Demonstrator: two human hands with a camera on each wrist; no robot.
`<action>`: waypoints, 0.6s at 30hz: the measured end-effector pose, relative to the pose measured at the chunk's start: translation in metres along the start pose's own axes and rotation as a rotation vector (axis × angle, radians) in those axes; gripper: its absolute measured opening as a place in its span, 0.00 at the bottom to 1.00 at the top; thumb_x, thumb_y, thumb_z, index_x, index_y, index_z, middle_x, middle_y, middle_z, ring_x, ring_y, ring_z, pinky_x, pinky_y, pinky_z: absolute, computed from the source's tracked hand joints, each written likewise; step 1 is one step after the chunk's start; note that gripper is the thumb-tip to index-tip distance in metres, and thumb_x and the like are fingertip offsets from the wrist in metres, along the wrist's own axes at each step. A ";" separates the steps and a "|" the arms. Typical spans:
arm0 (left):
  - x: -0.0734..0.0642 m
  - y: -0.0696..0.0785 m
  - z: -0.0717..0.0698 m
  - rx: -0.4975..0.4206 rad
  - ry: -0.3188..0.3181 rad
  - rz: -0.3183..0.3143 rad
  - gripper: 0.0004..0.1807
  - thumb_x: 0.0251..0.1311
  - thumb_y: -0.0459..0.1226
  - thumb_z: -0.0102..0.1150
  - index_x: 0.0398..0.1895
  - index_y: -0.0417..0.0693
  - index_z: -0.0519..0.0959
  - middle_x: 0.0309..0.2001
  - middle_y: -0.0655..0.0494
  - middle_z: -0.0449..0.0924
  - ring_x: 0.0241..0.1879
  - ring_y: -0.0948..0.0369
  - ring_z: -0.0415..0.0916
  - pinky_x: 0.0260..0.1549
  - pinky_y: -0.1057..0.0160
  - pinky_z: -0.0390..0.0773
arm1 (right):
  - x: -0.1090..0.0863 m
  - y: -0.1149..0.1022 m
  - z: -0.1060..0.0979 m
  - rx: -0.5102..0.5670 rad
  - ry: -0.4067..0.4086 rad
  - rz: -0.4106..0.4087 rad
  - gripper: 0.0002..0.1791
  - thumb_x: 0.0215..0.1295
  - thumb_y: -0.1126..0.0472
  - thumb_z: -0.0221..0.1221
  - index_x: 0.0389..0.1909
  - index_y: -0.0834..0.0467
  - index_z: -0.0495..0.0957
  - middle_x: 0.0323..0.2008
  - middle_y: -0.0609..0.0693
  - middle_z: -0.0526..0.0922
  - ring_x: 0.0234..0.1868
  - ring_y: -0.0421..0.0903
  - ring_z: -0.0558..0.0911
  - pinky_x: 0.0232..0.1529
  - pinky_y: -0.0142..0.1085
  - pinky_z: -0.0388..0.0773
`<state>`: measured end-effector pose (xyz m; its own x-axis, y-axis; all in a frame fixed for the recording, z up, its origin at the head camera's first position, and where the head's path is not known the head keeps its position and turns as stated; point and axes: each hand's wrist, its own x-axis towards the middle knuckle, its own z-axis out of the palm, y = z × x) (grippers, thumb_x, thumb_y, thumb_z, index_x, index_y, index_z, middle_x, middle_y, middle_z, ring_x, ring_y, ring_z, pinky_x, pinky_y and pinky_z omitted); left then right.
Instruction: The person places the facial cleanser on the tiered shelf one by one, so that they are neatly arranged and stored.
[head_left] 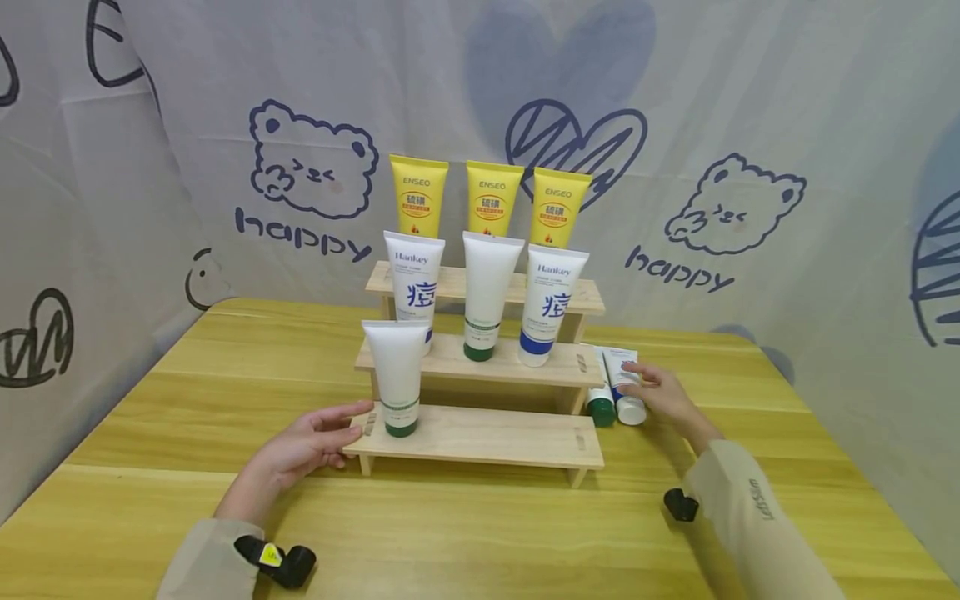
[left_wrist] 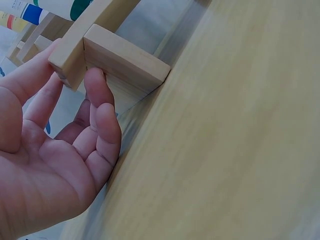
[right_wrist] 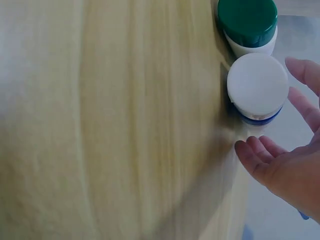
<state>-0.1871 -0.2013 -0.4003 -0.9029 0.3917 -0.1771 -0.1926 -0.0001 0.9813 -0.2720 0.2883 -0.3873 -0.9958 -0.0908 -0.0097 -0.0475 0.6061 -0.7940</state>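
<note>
A three-step wooden display stand [head_left: 480,437] stands mid-table. My left hand [head_left: 306,446] holds the left end of its lowest step; in the left wrist view the fingers [left_wrist: 97,87] curl about the board's end beside the support leg. On that step a white tube with a green cap [head_left: 397,375] stands upright at the left. My right hand [head_left: 663,396] is at a white-capped squeeze tube with a blue band [head_left: 628,392] lying right of the stand. In the right wrist view its fingers [right_wrist: 252,155] spread loosely around the tube's cap [right_wrist: 257,85].
Another green-capped tube [head_left: 601,410] lies beside the blue-banded one, against the stand. The middle step carries two Hankey tubes [head_left: 551,304] and one green-capped tube [head_left: 487,283] between them. Three yellow tubes [head_left: 491,196] stand on top. A printed cloth [head_left: 450,83] hangs behind the table [head_left: 187,400].
</note>
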 end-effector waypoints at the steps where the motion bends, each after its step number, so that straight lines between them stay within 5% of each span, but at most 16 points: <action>1: 0.000 0.000 0.000 0.000 0.000 0.000 0.24 0.59 0.38 0.55 0.60 0.47 0.68 0.47 0.53 0.68 0.32 0.60 0.69 0.31 0.63 0.73 | 0.001 0.001 0.000 0.003 -0.011 0.007 0.28 0.60 0.60 0.57 0.58 0.69 0.63 0.60 0.69 0.58 0.58 0.67 0.59 0.56 0.56 0.56; 13: 0.000 0.000 0.000 -0.002 -0.004 0.003 0.24 0.59 0.38 0.55 0.60 0.46 0.68 0.47 0.54 0.68 0.33 0.61 0.69 0.31 0.64 0.73 | 0.004 -0.003 0.002 -0.044 -0.100 0.105 0.26 0.66 0.55 0.47 0.60 0.67 0.62 0.62 0.67 0.56 0.61 0.62 0.55 0.58 0.53 0.55; 18: 0.000 0.000 0.001 -0.005 -0.002 -0.001 0.24 0.59 0.38 0.55 0.60 0.46 0.68 0.46 0.54 0.68 0.32 0.62 0.68 0.31 0.64 0.73 | 0.003 -0.003 0.003 -0.057 -0.064 0.121 0.25 0.62 0.61 0.50 0.58 0.68 0.65 0.58 0.68 0.63 0.45 0.55 0.69 0.40 0.38 0.70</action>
<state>-0.1866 -0.2010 -0.3999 -0.9019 0.3937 -0.1779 -0.1952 -0.0039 0.9808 -0.2747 0.2835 -0.3869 -0.9876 -0.0638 -0.1433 0.0660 0.6596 -0.7487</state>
